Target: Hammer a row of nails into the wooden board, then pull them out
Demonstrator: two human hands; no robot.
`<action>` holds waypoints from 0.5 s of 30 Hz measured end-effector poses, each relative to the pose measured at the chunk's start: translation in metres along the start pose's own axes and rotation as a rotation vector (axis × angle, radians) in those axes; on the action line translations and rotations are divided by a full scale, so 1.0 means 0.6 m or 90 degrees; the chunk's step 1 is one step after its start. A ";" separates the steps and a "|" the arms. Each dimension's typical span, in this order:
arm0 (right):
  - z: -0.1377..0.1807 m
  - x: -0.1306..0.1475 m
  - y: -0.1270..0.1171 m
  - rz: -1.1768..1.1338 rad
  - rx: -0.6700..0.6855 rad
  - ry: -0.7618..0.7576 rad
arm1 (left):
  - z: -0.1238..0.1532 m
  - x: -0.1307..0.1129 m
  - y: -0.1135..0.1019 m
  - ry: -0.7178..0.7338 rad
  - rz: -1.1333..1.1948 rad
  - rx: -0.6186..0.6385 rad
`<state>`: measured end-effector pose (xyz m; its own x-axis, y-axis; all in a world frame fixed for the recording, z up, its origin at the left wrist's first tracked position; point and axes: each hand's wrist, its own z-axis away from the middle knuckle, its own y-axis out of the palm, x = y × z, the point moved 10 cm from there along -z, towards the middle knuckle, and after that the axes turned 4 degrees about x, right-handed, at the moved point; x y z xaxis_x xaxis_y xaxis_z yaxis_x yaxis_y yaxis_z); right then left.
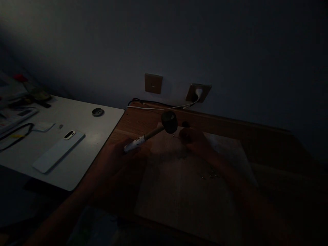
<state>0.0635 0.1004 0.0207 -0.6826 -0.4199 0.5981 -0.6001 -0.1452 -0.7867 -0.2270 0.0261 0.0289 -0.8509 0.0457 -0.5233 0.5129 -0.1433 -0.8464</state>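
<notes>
The scene is very dim. My left hand (120, 164) is closed around the pale handle of a small mallet (153, 131), whose dark head is raised above a wooden board (179, 184). My right hand (193, 140) is on the board just right of the mallet head, its fingers pinched together on something tiny that may be a nail; I cannot make it out. Several small nails (210, 176) lie loose on the board near my right forearm.
The board lies on a brown wooden desk (269, 143) against the wall. A white table (84, 136) at left carries a white phone (57, 152), a round dark lid (97, 111), a cable and clutter. Wall sockets (198, 92) hold a white plug.
</notes>
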 end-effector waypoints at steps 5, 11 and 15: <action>-0.003 -0.009 0.007 0.013 -0.007 0.017 | 0.003 -0.007 -0.002 0.021 -0.018 -0.011; -0.002 -0.010 0.009 -0.001 -0.014 0.049 | -0.002 -0.036 -0.007 0.048 -0.005 -0.008; -0.003 -0.014 0.009 -0.031 -0.010 0.061 | -0.006 -0.038 -0.005 0.014 0.002 0.006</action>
<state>0.0656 0.1048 0.0118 -0.6887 -0.3254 0.6479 -0.6393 -0.1488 -0.7544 -0.2088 0.0288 0.0430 -0.8468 0.0675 -0.5276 0.5137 -0.1535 -0.8441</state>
